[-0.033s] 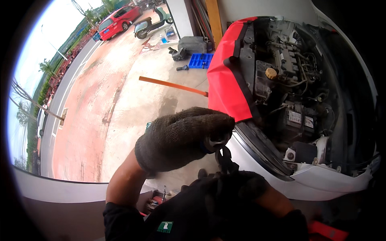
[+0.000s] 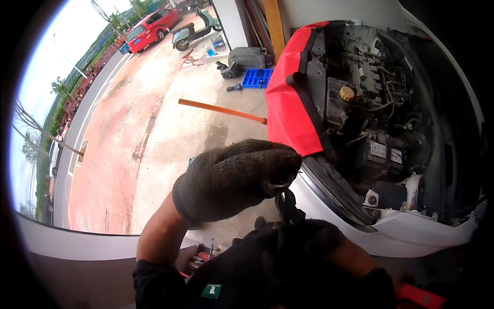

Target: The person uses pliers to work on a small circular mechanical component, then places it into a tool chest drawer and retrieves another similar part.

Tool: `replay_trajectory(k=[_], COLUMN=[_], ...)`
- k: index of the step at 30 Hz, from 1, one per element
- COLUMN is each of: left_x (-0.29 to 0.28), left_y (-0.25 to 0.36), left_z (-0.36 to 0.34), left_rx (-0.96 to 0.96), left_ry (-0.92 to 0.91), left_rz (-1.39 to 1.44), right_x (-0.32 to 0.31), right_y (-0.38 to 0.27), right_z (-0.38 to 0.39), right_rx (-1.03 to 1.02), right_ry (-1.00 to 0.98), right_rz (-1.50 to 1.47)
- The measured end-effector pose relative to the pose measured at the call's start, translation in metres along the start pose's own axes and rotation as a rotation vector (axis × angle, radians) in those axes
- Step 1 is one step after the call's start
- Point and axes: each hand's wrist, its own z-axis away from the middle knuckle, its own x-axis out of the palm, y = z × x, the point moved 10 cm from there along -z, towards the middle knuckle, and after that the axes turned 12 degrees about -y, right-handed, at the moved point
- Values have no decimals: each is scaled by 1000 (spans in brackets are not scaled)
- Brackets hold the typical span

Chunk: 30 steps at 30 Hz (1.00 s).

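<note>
Two gloved hands pinch one small dark part at lower centre of the frame.

The left hand (image 2: 234, 177), in a dark knitted glove, is curled tight, fingertips pinching the top of a small black metal part (image 2: 286, 202), perhaps a chain or clip. The right hand (image 2: 296, 247), in a black glove, closes round its lower end. One white car with open engine bay (image 2: 391, 129) fills the right; one red fender cover (image 2: 290, 98) drapes its edge. Bare concrete floor (image 2: 170, 129) lies open at left, crossed by one orange rod (image 2: 221, 110).
</note>
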Motion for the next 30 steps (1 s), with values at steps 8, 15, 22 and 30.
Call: replay_trajectory(k=[8, 15, 22, 30], left_x=[18, 27, 38, 28], left_y=[18, 10, 3, 6], left_z=[-11, -12, -8, -8], left_rx=[12, -126, -191, -256], left_ry=[-75, -97, -102, 10], left_rz=[-46, -46, -101, -170], right_x=[2, -22, -9, -39], right_y=[7, -2, -9, 27], right_z=[8, 19, 28, 30], right_rx=[17, -86, 74, -115], right_ry=[-121, -5, 226, 101], right_rz=[-84, 809, 940, -34])
